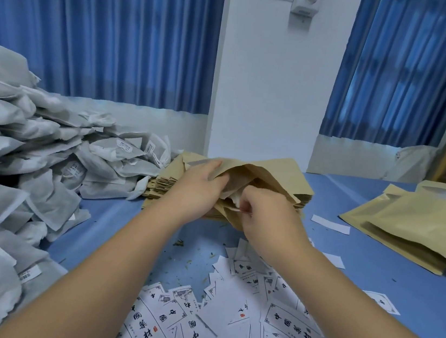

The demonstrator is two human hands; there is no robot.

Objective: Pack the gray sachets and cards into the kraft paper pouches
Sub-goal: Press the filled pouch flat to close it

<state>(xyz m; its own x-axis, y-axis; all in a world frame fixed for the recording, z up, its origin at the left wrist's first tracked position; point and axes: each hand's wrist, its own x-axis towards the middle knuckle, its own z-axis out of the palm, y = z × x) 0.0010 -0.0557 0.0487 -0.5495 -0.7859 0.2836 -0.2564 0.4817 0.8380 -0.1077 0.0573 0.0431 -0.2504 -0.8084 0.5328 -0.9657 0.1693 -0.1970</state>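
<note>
Holding pouch: left hand (pixel 199 187) grips the upper lip of an open kraft pouch (pixel 274 175), mouth toward the person.
Right hand (pixel 263 216): fingers curled, pinching a white item (pixel 236 202) at the pouch mouth; sachet or card, cannot tell.
Empty pouch stack (pixel 157 188): flat, centre, under both hands.
Gray sachets (pixel 20 148): heaped, left.
Cards (pixel 265 330): scattered, near edge.
Bulkier pouches (pixel 421 223): right.
Tabletop (pixel 386 275): blue.

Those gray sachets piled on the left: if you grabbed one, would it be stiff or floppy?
Probably floppy: the gray sachets sag and drape over each other in the pile. Likely light too: they look like thin fabric pillows. Unlikely to slide: the surface looks matte.
</note>
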